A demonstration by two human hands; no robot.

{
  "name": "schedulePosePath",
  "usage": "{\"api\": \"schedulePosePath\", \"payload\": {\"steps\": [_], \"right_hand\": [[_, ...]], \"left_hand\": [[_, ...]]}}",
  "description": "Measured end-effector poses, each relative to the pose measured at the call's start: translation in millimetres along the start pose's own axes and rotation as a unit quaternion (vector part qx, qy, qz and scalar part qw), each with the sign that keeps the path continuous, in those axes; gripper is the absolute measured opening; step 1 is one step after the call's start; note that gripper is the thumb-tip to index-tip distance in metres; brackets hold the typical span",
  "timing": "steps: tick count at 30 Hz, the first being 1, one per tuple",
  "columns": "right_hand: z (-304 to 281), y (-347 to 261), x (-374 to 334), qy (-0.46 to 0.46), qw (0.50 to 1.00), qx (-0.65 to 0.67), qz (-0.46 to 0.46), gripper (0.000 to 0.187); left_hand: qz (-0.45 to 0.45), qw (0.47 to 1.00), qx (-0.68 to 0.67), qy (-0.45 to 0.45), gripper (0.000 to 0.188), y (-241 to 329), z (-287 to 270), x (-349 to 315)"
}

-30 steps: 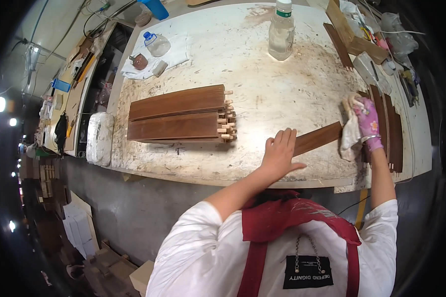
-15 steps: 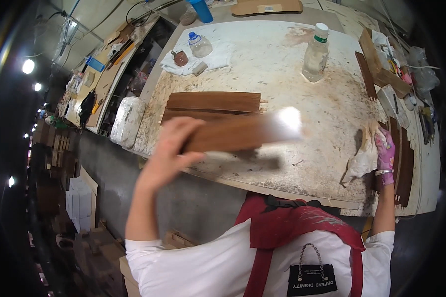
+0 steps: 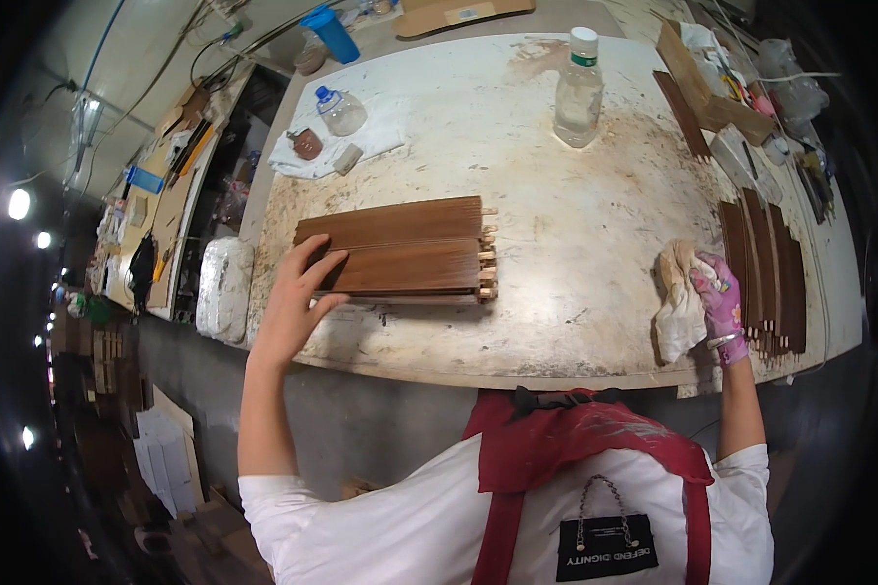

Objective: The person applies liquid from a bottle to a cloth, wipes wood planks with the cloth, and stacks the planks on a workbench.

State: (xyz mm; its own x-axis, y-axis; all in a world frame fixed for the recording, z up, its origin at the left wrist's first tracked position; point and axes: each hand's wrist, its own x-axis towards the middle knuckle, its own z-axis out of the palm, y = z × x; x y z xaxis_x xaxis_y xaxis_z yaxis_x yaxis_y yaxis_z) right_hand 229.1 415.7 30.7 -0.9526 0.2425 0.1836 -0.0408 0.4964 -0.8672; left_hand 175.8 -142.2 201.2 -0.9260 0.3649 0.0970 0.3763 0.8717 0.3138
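Note:
Brown wooden slats (image 3: 390, 268) lie stacked in two rows on the worktable, with pale tenons sticking out at their right ends. My bare left hand (image 3: 291, 297) rests at the stack's left end, its fingers spread over the near row and its thumb by the front edge. On the right, my right hand (image 3: 720, 292), in a pink patterned glove, is closed on a stained, cream-coloured rag (image 3: 680, 302) against the tabletop. Just beyond that hand, more brown slats (image 3: 763, 263) lie side by side.
A clear bottle (image 3: 578, 93) stands at the back of the worktable (image 3: 517, 341). On a white cloth (image 3: 385, 138) at back left sit a blue-capped bottle (image 3: 341, 112), a small brown pot (image 3: 306, 144) and a block (image 3: 347, 159). A wooden tray (image 3: 717, 102) holds tools at far right.
The slat my left hand carried in the air now lies on the stack, and the fingers have spread out. My gloved hand and the rag have shifted left, away from the right-hand slats.

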Motion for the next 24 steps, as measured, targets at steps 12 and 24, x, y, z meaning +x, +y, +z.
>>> {"api": "schedulePosePath", "payload": {"steps": [12, 24], "right_hand": [[-33, -50, -79, -0.059, 0.968, 0.178, 0.166, 0.034], [-112, 17, -168, 0.136, 0.94, 0.206, 0.237, 0.037]], "left_hand": [[0.232, 0.88, -0.396, -0.119, 0.017, 253, 180, 118], [0.271, 0.957, -0.093, -0.054, 0.059, 417, 393, 305]]}}
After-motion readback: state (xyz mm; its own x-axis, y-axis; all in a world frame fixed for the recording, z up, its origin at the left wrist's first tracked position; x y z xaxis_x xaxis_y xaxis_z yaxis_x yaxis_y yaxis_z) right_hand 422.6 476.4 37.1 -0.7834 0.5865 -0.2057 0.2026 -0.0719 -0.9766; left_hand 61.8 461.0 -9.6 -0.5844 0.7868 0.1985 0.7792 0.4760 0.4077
